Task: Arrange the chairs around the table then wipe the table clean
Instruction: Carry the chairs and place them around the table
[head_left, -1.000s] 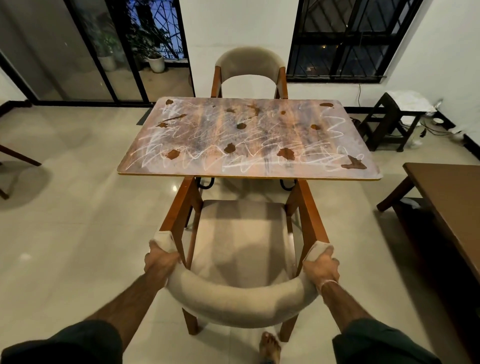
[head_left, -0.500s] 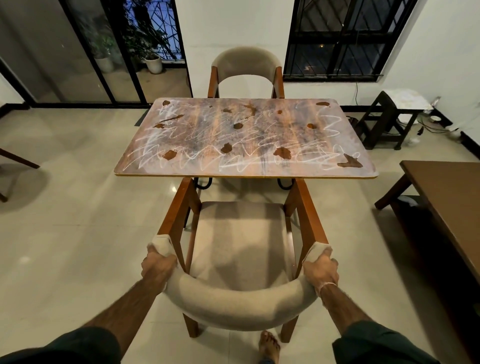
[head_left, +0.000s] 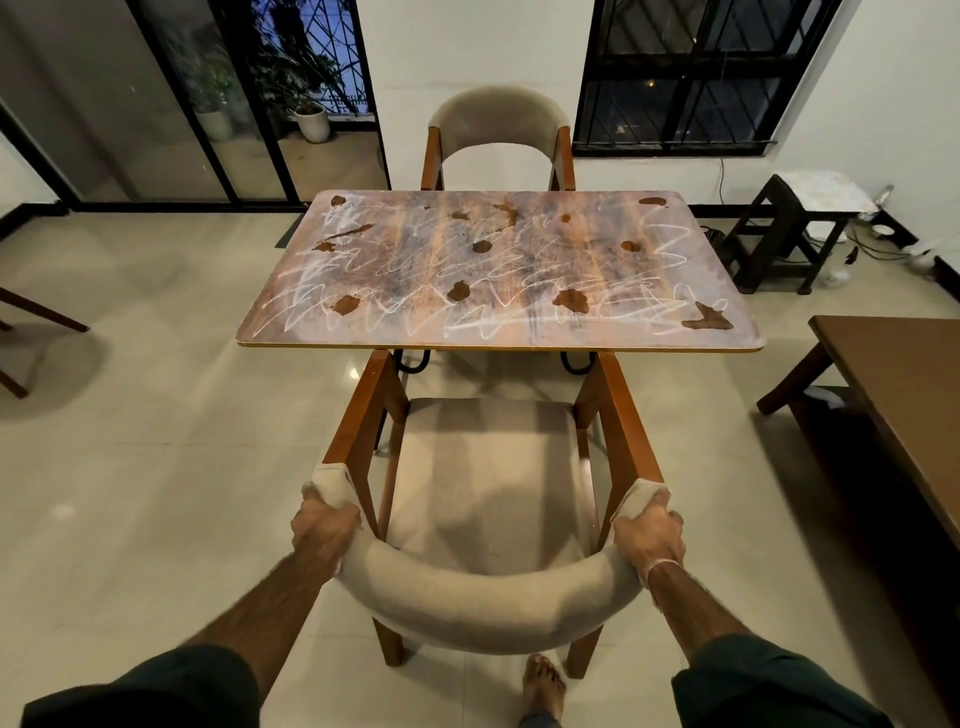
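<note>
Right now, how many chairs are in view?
2. One chair, gripped by the left hand and right hand, stands at the table's near side; the other chair stands at the far side. Wooden legs at the left edge may belong to a third.

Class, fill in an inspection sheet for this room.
Surface: table top covered in brown stains and white scribbles.
Job's things: near chair at the near side; far chair opposite.
Clutter: small white items on the floor by the stool.
Hands: left hand and right hand grip the near chair's backrest ends.
Cables: wires by the right wall.
Surroundings: window, second table at right.
</note>
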